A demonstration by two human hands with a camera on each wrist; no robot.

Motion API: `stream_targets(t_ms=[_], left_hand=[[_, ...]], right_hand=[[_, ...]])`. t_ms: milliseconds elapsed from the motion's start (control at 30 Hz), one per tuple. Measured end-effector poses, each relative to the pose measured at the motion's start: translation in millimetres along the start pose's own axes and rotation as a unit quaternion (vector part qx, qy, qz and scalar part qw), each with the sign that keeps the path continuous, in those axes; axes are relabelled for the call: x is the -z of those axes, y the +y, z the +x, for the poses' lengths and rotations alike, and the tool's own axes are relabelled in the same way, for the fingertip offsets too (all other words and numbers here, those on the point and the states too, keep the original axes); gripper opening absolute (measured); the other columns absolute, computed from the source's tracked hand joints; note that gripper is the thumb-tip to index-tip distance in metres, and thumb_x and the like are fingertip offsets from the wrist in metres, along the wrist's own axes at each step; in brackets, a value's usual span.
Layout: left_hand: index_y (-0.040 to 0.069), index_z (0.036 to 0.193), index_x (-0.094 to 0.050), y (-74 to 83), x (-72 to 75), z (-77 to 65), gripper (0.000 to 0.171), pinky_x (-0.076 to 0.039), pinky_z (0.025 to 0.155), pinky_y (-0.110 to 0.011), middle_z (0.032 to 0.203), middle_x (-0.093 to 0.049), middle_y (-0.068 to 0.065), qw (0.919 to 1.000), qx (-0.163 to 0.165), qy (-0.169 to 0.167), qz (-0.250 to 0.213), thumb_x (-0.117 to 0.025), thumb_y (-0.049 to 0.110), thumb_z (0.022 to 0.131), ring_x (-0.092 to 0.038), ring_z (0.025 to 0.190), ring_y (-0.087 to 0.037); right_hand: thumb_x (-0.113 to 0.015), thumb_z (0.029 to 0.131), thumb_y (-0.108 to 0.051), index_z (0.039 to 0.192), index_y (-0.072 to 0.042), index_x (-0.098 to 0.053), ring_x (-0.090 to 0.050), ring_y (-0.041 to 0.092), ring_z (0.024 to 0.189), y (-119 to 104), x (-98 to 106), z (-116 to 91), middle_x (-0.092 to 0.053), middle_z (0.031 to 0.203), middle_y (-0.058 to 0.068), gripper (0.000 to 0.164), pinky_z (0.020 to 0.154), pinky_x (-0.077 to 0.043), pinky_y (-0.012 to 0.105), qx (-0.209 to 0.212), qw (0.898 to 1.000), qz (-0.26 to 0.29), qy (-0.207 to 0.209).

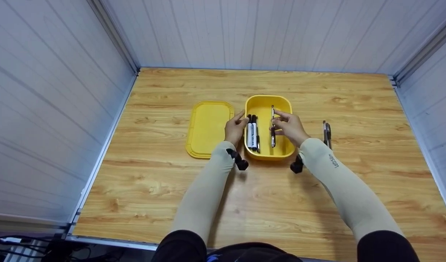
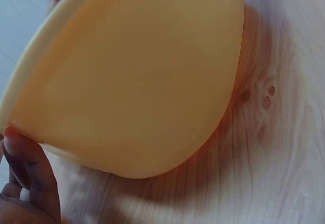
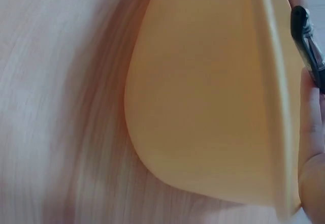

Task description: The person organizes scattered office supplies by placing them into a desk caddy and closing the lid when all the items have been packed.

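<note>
Right hand (image 1: 292,128) pinches a pen (image 1: 273,136) between its fingertips, over the yellow box (image 1: 263,104); left hand (image 1: 234,130) pinches the rim. Risk: a loosened pinch (slim barrel) could drop it askew onto the markers (image 1: 254,137) left of those fingertips.

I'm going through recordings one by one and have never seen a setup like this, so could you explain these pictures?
There is no machine: these are a person's bare hands, with pale sleeves on the forearms. The widest picture comes from a camera on the head, looking down; the other two come from cameras on each wrist, mostly filled by the outside of a yellow box.

On the wooden table stand that box and, to its left, a flat yellow lid. Two markers and a pen lie in the box; more pens lie to its right.

The left hand touches the box's left rim; the right hand holds a dark-and-silver pen over the box.
</note>
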State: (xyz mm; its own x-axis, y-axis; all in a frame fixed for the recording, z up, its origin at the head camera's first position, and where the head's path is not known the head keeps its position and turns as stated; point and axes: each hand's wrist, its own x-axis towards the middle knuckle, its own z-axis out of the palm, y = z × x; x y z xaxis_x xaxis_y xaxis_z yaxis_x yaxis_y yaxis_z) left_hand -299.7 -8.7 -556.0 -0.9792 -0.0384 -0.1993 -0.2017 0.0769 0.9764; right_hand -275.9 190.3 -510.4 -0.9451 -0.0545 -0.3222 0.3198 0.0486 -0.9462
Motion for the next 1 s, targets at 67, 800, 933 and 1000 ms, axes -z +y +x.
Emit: stream_targets(t_ms=[67, 800, 933, 1000], left_hand=[[0.018, 0.14, -0.057, 0.1, 0.1, -0.3, 0.043, -0.05, 0.082, -0.026, 0.11, -0.07, -0.011, 1.0, 0.001, -0.003, 0.001, -0.063, 0.019, 0.097, -0.063, 0.096, -0.018], [0.021, 0.139, -0.058, 3.4, 1.8, -1.0, 0.042, -0.05, 0.068, -0.023, 0.106, -0.069, -0.017, 0.9995, 0.019, -0.01, -0.024, -0.063, 0.018, 0.097, -0.061, 0.082, -0.017], [0.022, 0.139, -0.058, 3.2, 3.0, -1.1, 0.042, -0.05, 0.067, -0.023, 0.104, -0.069, -0.015, 0.9995, 0.02, -0.013, -0.019, -0.063, 0.02, 0.097, -0.063, 0.086, -0.02], [0.022, 0.139, -0.058, 3.0, 3.4, -1.5, 0.042, -0.05, 0.068, -0.024, 0.104, -0.069, -0.015, 0.9995, 0.02, -0.015, -0.02, -0.063, 0.02, 0.097, -0.064, 0.09, -0.023]], right_hand=[[-0.055, 0.1, -0.005, 0.151, -0.009, -0.038, -0.067, 0.013, 0.08, 3.4, -1.8, 0.8, -0.056, 0.114, 0.012, 0.055, 0.079, -0.058, 0.03, -0.001, 1.0, -0.005, -0.004], [-0.056, 0.098, -0.002, 0.147, -0.004, -0.045, -0.064, 0.009, 0.068, 25.0, -16.4, 9.5, -0.057, 0.105, 0.009, 0.05, 0.068, -0.058, 0.024, 0.036, 0.996, -0.086, 0.014], [-0.059, 0.097, -0.005, 0.144, -0.004, -0.05, -0.064, 0.008, 0.066, 27.1, -18.4, 12.1, -0.058, 0.106, 0.009, 0.047, 0.065, -0.057, 0.022, 0.035, 0.993, -0.11, 0.028], [-0.06, 0.097, -0.006, 0.141, -0.005, -0.053, -0.065, 0.009, 0.069, 27.6, -19.8, 12.7, -0.06, 0.108, 0.01, 0.044, 0.065, -0.057, 0.024, 0.035, 0.992, -0.119, 0.034]])
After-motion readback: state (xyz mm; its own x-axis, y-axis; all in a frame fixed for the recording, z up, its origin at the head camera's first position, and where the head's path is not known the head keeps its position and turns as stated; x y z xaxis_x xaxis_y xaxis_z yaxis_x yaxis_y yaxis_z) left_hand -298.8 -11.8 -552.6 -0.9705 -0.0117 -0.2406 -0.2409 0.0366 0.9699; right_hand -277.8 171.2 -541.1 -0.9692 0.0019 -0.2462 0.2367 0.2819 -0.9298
